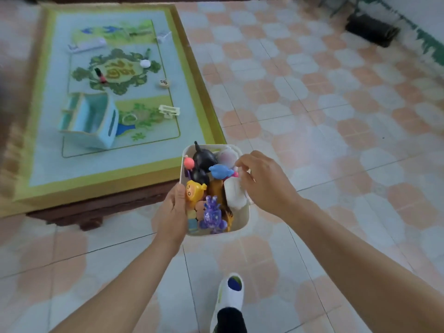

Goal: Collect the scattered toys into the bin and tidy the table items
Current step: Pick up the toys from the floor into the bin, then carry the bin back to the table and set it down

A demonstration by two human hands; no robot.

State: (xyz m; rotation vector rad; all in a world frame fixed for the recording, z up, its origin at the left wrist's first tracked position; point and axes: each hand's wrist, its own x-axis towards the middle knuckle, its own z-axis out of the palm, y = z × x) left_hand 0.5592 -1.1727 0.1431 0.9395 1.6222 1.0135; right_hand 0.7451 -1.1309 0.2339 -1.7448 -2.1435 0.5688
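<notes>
Checkered floor tiles (312,97) stretch out under you, and the low table (189,75) sits ahead and to your left. You hold the bin (242,219) in the air just off the table's near right corner, above the floor. Your left hand (171,212) wraps its left wall, thumb over the rim beside the yellow toy (194,189), fingers closed on the bin. Your right hand (263,181) hangs over the right rim, fingers curled narrow and dipped among the toys near a white toy (234,193); whether they pinch it or only touch it, you cannot tell. The bin looks nearly full, a blue toy (219,171) and a purple toy (212,213) on top. Small items remain on the table, ahead and to the left, so your left side is nearer them. A pale blue box (96,121) lies tipped there, its long axis running away from you. You probably need to set the bin down next.
</notes>
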